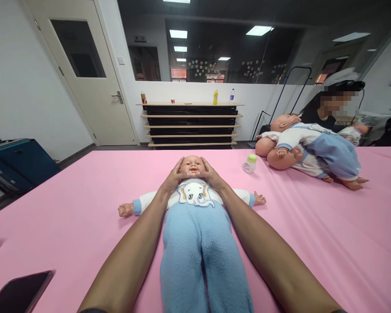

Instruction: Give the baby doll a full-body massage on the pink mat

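A baby doll (195,234) lies on its back on the pink-covered table, its head at the far end and its arms spread. It wears a white top with an elephant face and light blue fleece trousers. My left hand (175,175) cups one side of the doll's head, with the thumb by its mouth and chin. On the other side my right hand (211,174) does the same, so the head is held between both palms. Some fingertips are hidden behind the head.
A small bottle with a green cap (250,164) stands right of the doll's head. Several dolls (313,148) lie piled at the right, with a person (327,104) behind them. A phone (21,292) rests on the pink cover (84,208) at front left. Shelves (191,116) stand beyond.
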A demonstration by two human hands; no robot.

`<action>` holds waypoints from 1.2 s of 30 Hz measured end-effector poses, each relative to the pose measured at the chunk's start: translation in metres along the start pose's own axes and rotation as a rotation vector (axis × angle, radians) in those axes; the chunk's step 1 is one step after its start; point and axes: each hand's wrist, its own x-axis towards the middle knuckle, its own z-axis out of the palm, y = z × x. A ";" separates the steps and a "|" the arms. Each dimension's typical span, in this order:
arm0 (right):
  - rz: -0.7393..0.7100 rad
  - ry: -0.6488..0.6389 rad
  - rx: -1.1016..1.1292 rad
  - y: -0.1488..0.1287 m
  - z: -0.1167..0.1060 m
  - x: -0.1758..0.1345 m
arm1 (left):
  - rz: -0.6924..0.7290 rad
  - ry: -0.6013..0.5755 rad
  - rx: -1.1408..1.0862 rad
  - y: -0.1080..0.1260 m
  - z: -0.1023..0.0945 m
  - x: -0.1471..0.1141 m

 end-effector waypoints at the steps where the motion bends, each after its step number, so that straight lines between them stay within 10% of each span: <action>1: 0.001 0.000 0.009 -0.001 0.001 -0.001 | 0.002 0.000 -0.003 0.000 0.001 0.000; 36: -0.028 0.043 -0.105 -0.003 0.002 -0.003 | 0.031 0.019 0.099 0.000 0.001 -0.001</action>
